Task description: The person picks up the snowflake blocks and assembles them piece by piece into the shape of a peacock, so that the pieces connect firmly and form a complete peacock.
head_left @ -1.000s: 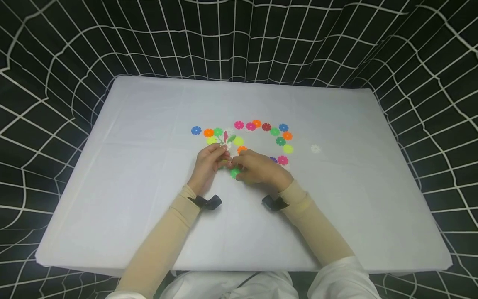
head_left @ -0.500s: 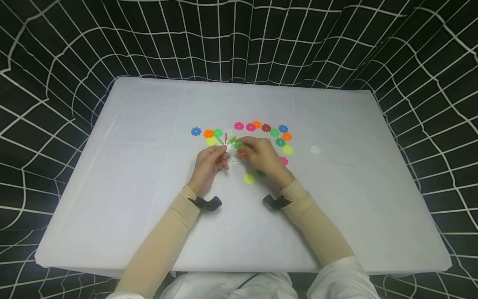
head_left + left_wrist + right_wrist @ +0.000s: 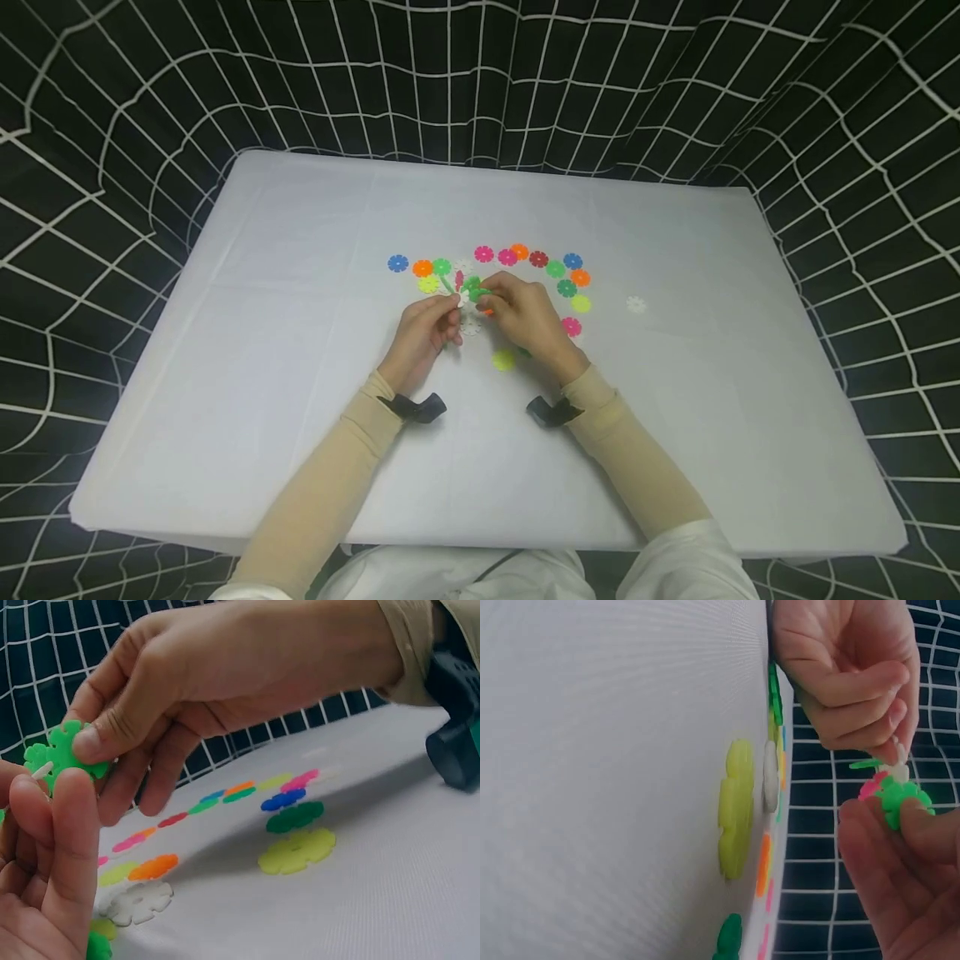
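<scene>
My left hand (image 3: 422, 333) pinches a white flower-shaped interlocking disc (image 3: 895, 772) above the table. Standing out from its edge are a pink disc (image 3: 871, 785) and green discs, one of them the thin green disc (image 3: 865, 763). Thumb and fingers of my right hand (image 3: 531, 321) pinch another green disc (image 3: 67, 754) right at the white disc's rim, on the side facing my right hand. Beneath both hands, a loose white disc (image 3: 137, 901) and an orange disc (image 3: 154, 867) lie on the table, partly covered in the head view.
Loose discs lie in a rough arc on the white table (image 3: 247, 350): a blue disc (image 3: 398, 263) at left, a dark red disc (image 3: 538, 259) behind, a pink disc (image 3: 572, 327) at right. A yellow disc (image 3: 504, 360) lies nearest me; a white disc (image 3: 636, 304) sits apart.
My right hand has picked up a green disc from the near part of the pile and brought it up against the white disc. My left hand has stayed nearly in place.
</scene>
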Demonstrator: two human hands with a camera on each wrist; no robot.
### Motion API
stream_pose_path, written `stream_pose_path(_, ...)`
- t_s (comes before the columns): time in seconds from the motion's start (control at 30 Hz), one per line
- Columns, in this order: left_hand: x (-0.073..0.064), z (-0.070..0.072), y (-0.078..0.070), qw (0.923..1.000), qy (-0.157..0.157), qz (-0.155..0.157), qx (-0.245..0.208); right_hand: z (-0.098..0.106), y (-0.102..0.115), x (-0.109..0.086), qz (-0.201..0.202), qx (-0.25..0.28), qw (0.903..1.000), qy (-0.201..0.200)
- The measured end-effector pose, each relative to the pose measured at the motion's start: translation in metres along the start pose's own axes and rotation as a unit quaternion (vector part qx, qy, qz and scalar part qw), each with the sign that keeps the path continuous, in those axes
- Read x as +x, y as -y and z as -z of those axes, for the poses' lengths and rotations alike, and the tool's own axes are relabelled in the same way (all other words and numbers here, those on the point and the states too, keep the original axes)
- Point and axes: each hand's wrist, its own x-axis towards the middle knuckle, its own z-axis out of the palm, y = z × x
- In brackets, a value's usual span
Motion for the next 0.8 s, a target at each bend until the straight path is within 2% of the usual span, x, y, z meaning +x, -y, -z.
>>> stream_pose_path(0.27,-0.0018,-0.0019,-0.0032,1.0000,0.000,0.003,0.007,0.0000,0.0006,-0.0013,0.003,0.007,1.0000,-0.003)
stream_pose_path(0.8,-0.0007,-0.0021,0.0014,0.9999,-0.007,-0.007,0.009,-0.0014,0.0016,-0.0022,-0.010,-0.020,0.9998,0.003)
